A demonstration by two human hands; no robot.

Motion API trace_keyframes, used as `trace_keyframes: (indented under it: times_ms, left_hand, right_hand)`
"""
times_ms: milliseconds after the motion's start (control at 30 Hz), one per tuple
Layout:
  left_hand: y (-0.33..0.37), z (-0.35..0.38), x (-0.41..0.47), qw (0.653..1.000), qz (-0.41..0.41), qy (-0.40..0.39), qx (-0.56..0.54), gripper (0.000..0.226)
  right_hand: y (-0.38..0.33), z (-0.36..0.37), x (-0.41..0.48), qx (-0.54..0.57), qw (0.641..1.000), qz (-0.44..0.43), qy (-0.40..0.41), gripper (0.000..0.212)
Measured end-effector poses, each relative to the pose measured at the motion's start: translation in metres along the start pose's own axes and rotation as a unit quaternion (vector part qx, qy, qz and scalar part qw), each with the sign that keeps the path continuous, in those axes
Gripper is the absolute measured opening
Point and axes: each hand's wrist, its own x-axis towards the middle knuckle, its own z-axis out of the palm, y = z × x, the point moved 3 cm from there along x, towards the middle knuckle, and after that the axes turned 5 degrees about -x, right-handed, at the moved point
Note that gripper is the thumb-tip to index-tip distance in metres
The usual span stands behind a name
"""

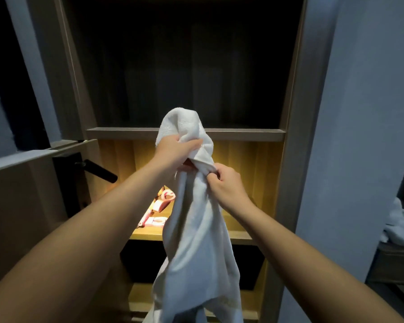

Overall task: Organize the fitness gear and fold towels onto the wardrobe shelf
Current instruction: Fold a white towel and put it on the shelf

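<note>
Left grip (175,151) and right grip (226,185) clench white towel (196,241).

white towel (197,241) cut off at bottom edge, pink gear (161,205) partly hidden (behind towel)

Free room on right of lit shelf (247,234), pink gear (160,206) crowding left, hanging towel (196,241) across front.

Grey wall (359,113) right, black-handled door (21,206) left, dim room.
</note>
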Motion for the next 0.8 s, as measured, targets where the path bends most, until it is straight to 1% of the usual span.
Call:
trace_keyframes:
  times_ms: [67,133,200,267,300,367,433,500,567,633,700,733,800]
  left_hand:
    - [0.002,-0.005,0.005,0.999,0.023,-0.009,0.033,0.025]
    - [0.005,-0.008,0.006,0.993,0.081,-0.027,0.081,0.028]
    - [0.005,-0.008,0.007,0.978,0.153,-0.044,0.134,0.036]
    - [0.004,-0.008,0.006,0.968,0.19,-0.059,0.155,0.037]
    - [0.004,-0.008,0.005,0.968,0.192,-0.071,0.148,0.035]
    - [0.005,-0.007,0.004,0.977,0.166,-0.093,0.101,0.038]
    - [0.009,-0.007,0.004,0.984,0.143,-0.09,0.056,0.038]
    - [0.016,-0.007,0.004,0.986,0.142,-0.075,0.034,0.028]
    - [0.02,-0.008,0.005,0.987,0.148,-0.059,0.018,0.012]
    - [0.018,-0.012,0.007,0.99,0.14,-0.033,0.01,0.017]
    - [0.014,-0.016,0.009,0.993,0.113,0.001,0.022,0.017]
    - [0.012,-0.016,0.009,0.994,0.103,0.009,0.034,0.017]
    - [0.009,-0.013,0.005,0.994,0.098,-0.003,0.042,0.012]
  right_hand:
    - [0.001,-0.001,0.007,-0.005,1.0,0.0,-0.018,0.019]
    - [0.005,-0.003,0.015,0.012,1.0,0.012,-0.026,0.022]
    - [0.006,-0.009,0.021,0.05,0.998,0.032,-0.035,0.027]
    - [0.004,-0.014,0.026,0.105,0.991,0.062,-0.056,0.028]
    - [0.003,-0.016,0.029,0.127,0.986,0.075,-0.072,0.028]
    - [-0.005,-0.02,0.032,0.155,0.978,0.086,-0.111,0.03]
    - [-0.012,-0.025,0.033,0.157,0.973,0.095,-0.143,0.032]
    - [-0.015,-0.032,0.032,0.124,0.976,0.095,-0.151,0.032]
    - [-0.015,-0.035,0.028,0.092,0.976,0.092,-0.172,0.029]
    - [-0.01,-0.034,0.023,0.08,0.968,0.112,-0.209,0.023]
    - [0.003,-0.032,0.02,0.038,0.966,0.136,-0.216,0.022]
    - [0.009,-0.032,0.017,0.007,0.967,0.144,-0.211,0.023]
    - [0.019,-0.032,0.015,-0.044,0.966,0.136,-0.218,0.023]
